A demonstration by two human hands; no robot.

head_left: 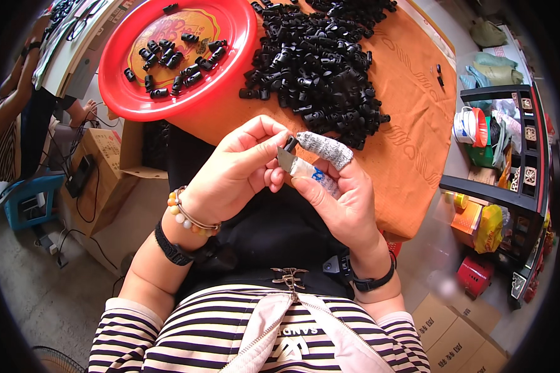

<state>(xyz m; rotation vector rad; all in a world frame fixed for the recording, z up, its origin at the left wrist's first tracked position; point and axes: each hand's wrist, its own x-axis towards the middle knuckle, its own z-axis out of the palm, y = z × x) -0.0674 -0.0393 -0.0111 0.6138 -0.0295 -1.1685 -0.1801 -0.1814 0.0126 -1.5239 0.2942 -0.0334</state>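
Observation:
In front of my body, my left hand (239,165) pinches a small black plastic piece (290,144) between thumb and fingertips. My right hand (345,193) grips a short metal blade (285,160) by its end, which is wrapped in white material with blue print (314,174). The bare part of the blade lies against or just beside the black piece; contact is hard to make out. A grey knitted finger cover (326,148) sits on my right index finger. Just beyond my hands, a big heap of similar black plastic pieces (317,68) spreads over the orange tablecloth (404,143).
A red round tray (121,93) with several black pieces stands at the table's far left. Left of it are a cardboard box (109,168), a blue stool (34,199) and another person's arm (9,93). A dark shelf (491,193) with bags stands right, above cartons (454,336).

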